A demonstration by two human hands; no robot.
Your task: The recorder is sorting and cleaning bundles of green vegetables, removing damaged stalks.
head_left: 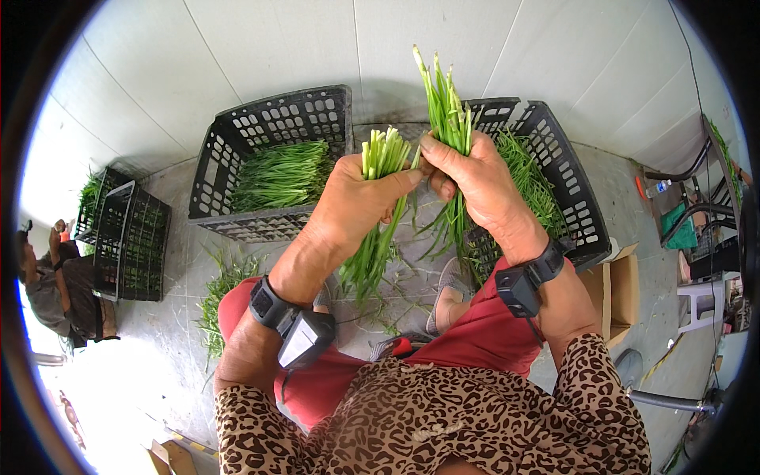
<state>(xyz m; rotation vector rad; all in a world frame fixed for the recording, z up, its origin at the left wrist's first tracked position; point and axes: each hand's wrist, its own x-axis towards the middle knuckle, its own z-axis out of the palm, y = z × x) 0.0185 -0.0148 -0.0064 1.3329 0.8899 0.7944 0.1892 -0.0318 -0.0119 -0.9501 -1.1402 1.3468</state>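
Observation:
My left hand [348, 198] is closed around a bunch of green chives [382, 154], pale stem ends up and leaves hanging below. In my right hand [479, 178] is a second, taller bunch of chives [447, 99], its stem ends fanned toward the wall. The fingertips of both hands almost meet between the bunches. Beyond my left hand, a black plastic crate [273, 219] holds chives [281, 174] laid in neat rows. Behind my right hand, another black crate [574, 170] contains looser chives [529, 178].
Loose leaves [222, 293] lie on the grey floor by my left knee. An open cardboard box [624, 293] stands beside the right crate. Further left, another person [59, 277] sits near stacked black crates [131, 237]. On the right are a small white stool [701, 305] and chairs.

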